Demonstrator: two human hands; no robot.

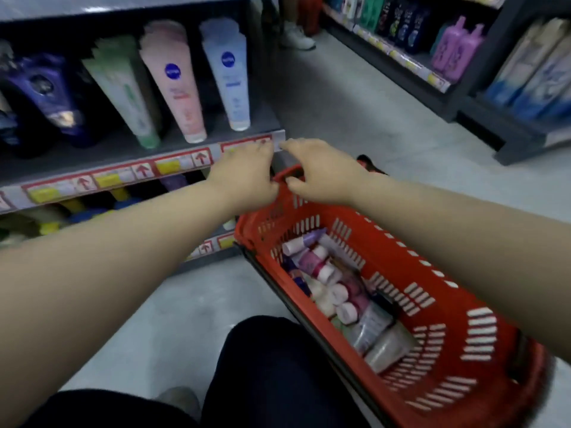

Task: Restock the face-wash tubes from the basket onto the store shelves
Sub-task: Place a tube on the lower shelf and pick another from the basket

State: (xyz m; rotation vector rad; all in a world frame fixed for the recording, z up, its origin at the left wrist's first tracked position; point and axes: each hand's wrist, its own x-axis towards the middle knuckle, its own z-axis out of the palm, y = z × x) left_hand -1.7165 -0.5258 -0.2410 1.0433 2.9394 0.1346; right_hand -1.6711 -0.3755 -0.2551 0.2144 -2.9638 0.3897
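Both hands curled at far rim of red basket; grip unclear. Face-wash tubes probably light, squashy, slick. Best pinched mid-body.

This is a shop aisle, the toiletries section by the look of it. Dark shelves carry upright face-wash tubes in rows, with a strip of yellow-and-red price tags along the shelf edge. Across the pale floor another rack holds bottles (purple ones among them). A red shopping basket sits on the floor, full of tubes.
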